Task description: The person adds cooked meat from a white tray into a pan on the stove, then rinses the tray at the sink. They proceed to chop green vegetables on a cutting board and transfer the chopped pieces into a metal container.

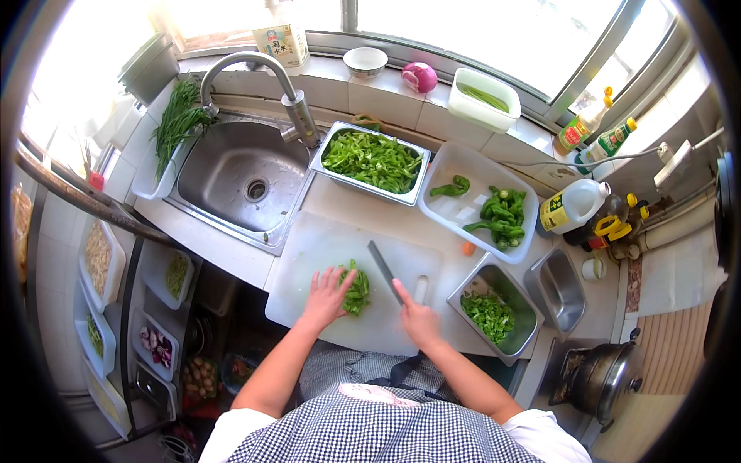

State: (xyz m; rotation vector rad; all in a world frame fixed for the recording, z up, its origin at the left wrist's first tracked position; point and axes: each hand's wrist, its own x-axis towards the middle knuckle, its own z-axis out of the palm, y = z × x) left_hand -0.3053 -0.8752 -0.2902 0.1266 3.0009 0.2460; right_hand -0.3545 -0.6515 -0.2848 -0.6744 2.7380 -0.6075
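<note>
On a white plastic cutting board (324, 243) lies a small heap of sliced green peppers (358, 292). My left hand (329, 298) rests against the heap's left side, fingers spread over its edge. To the right, my right hand (418, 318) grips a kitchen knife (384, 269), its blade angled away from me and apart from the peppers. Behind the board, a steel pan (418, 197) is heaped with cut green pepper (373, 161). A translucent plastic tub (443, 214) holds several whole green peppers (502, 217). Chopped greens (487, 315) lie in a deep steel pan (524, 333) right of the board.
A steel sink (231, 156) with a curved faucet (298, 110) is at the left, beside long green stalks (176, 124). Bottles (570, 205), an empty steel pan (558, 289) and a lidded pot (605, 376) stand at the right. Shelves with food tubs (159, 341) are lower left.
</note>
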